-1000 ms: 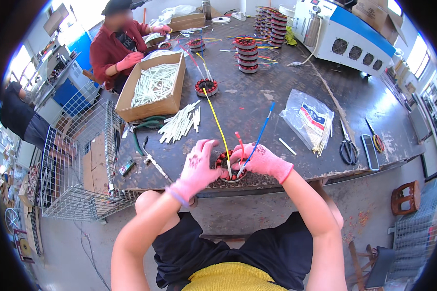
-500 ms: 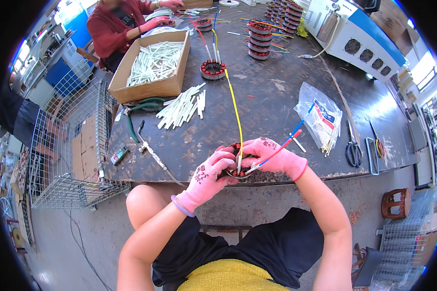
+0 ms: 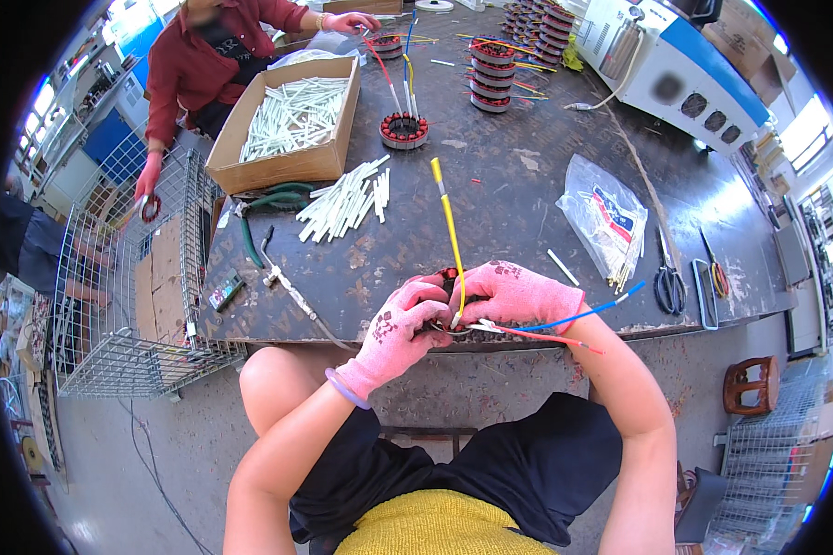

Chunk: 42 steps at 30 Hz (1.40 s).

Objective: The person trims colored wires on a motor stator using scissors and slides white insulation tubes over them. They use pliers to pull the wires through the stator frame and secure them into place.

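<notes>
Green-handled pliers lie nr the table's left edge, then a loose pile of white sleeves. Abt mid near edge, L hand (pink-gloved, like the other) & R hand grip a red-wound stator b/w them, fingers curled. Yellow lead stands up; red lead & blue lead trail right across R wrist. Black-handled scissors sit twd right near corner.
</notes>
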{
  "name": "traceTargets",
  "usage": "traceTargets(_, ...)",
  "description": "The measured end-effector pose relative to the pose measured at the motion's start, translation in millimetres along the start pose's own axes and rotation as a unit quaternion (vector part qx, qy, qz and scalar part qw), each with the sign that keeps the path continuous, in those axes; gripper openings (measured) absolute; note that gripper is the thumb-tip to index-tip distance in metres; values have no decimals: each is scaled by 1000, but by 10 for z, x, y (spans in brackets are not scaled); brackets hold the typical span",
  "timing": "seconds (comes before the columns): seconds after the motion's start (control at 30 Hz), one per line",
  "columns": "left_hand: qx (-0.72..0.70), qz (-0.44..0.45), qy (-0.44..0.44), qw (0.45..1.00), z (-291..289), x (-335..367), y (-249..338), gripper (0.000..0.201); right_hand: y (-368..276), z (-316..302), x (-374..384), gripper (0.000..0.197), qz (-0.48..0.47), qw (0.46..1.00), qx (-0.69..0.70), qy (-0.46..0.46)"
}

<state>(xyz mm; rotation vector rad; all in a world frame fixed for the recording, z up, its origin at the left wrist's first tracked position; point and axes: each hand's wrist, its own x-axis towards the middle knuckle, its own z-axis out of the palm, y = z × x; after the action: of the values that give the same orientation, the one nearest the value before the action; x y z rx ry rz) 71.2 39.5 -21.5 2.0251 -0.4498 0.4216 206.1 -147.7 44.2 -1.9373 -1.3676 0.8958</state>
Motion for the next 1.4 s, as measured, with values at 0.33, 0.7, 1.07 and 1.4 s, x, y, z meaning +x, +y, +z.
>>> traceTargets(0.33, 150, 84, -41, 984, -42, 88, 13, 44, -16, 0, -103, 11, -18, 992, -118, 39)
traceTargets(0.7, 157, 61, -57, 984, -60, 72, 45, 43, 60, 555, -491, 32, -85, 937, -54, 334)
traceTargets(1.07, 167, 53, -57, 983, -43, 29, 9, 41, 225, 712, -456, 35, -76, 943, 19, 324)
traceTargets(1.4, 377, 260, -216, 862, 66, 168, 1182, 24, 405, 811, -369, 22, -91, 922, -5, 376)
